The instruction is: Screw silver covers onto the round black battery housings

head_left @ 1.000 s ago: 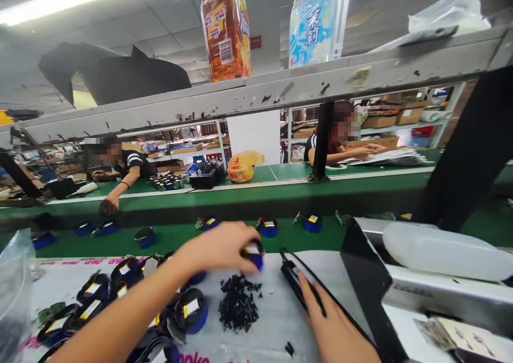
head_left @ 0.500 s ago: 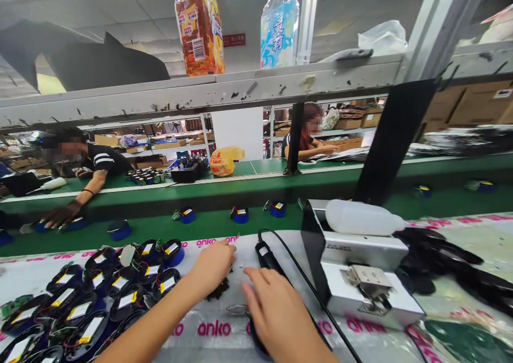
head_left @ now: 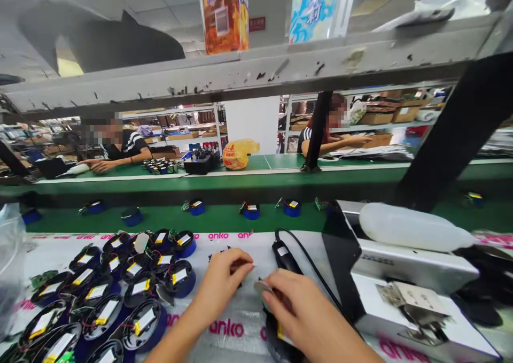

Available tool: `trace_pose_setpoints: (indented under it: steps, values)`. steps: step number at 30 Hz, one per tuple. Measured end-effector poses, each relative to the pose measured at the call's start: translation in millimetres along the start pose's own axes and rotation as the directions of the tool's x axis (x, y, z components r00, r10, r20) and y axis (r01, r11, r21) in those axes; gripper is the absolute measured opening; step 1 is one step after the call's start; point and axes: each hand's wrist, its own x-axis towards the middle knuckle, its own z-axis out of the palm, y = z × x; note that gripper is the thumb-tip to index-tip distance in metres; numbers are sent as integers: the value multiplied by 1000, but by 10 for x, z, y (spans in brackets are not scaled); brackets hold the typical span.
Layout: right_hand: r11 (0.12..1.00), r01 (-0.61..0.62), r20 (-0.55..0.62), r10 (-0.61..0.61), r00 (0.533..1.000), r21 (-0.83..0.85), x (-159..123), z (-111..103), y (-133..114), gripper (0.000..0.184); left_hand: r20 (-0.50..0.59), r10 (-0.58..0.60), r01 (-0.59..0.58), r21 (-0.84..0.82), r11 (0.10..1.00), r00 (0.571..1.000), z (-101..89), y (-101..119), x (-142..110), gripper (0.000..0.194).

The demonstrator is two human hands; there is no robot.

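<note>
My left hand [head_left: 223, 280] rests on the plastic-covered bench with its fingertips pinched over a few small black parts [head_left: 212, 256]; what they pinch is hidden. My right hand [head_left: 305, 313] is closed over a dark round unit [head_left: 276, 335] with a yellow label, a shiny disc [head_left: 262, 287] showing at its fingertips. The two hands almost touch. A heap of round blue-and-black units [head_left: 120, 285] with battery packs lies to the left of my left arm. A black corded tool [head_left: 284, 255] lies just beyond my right hand.
A white metal machine [head_left: 404, 283] with a black plate and a white plastic bottle [head_left: 409, 227] on top stands at right. Beyond the bench, a green conveyor [head_left: 224, 217] carries spaced blue units. Two people work across it. Drink bottles [head_left: 224, 10] stand on the overhead shelf.
My left hand drew back from the bench's far edge to the small black parts. My right hand came in over the round unit beside it. A co-worker's arm left the conveyor.
</note>
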Motion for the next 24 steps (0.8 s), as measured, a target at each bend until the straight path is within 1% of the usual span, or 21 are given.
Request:
trace_pose_setpoints:
  steps: [1,2,3,4,6,7,8,9,13,15,17,19,21,24]
  values:
    - [999,-33,9,32,999,41,-12,2,43,20,-4,-11,11,-135,991,1000,25,-32,-48,13]
    - [990,-77,25,75,997,115,-27,12,90,20,-6,-29,26,-263,965,1000,57,-67,-90,17]
    - [966,-132,50,124,991,221,-46,25,139,24,-7,-52,45,-378,925,999,92,-103,-127,21]
    - [919,-191,82,173,981,345,-68,36,187,29,-7,-80,67,-479,875,997,127,-137,-159,25]
    - [769,-290,159,243,957,570,-110,47,265,36,11,-141,116,-635,763,990,184,-187,-210,30]
    - [702,-317,192,253,948,637,-126,46,292,38,32,-170,144,-693,706,985,204,-202,-230,30]
    - [670,-326,210,251,945,666,-138,44,309,38,56,-195,172,-739,651,979,219,-211,-246,30]
    - [662,-324,212,246,946,676,-145,44,319,38,80,-212,195,-776,600,974,229,-216,-257,29]
    - [659,-256,130,235,963,707,-141,89,308,34,148,-248,246,-866,435,957,250,-230,-257,29]
    - [680,-230,102,223,969,696,-132,123,291,23,189,-254,277,-885,375,949,257,-242,-250,29]
    - [764,-202,75,199,977,613,-122,142,271,15,239,-255,317,-887,334,937,263,-250,-253,27]
    - [847,-167,52,163,985,505,-112,148,251,20,288,-252,357,-885,299,924,269,-249,-269,26]
    - [881,-127,34,125,992,456,-108,151,237,22,324,-247,386,-882,272,913,275,-240,-292,24]
    - [907,-52,-7,60,998,418,-117,167,226,19,349,-260,412,-875,253,900,276,-221,-325,24]
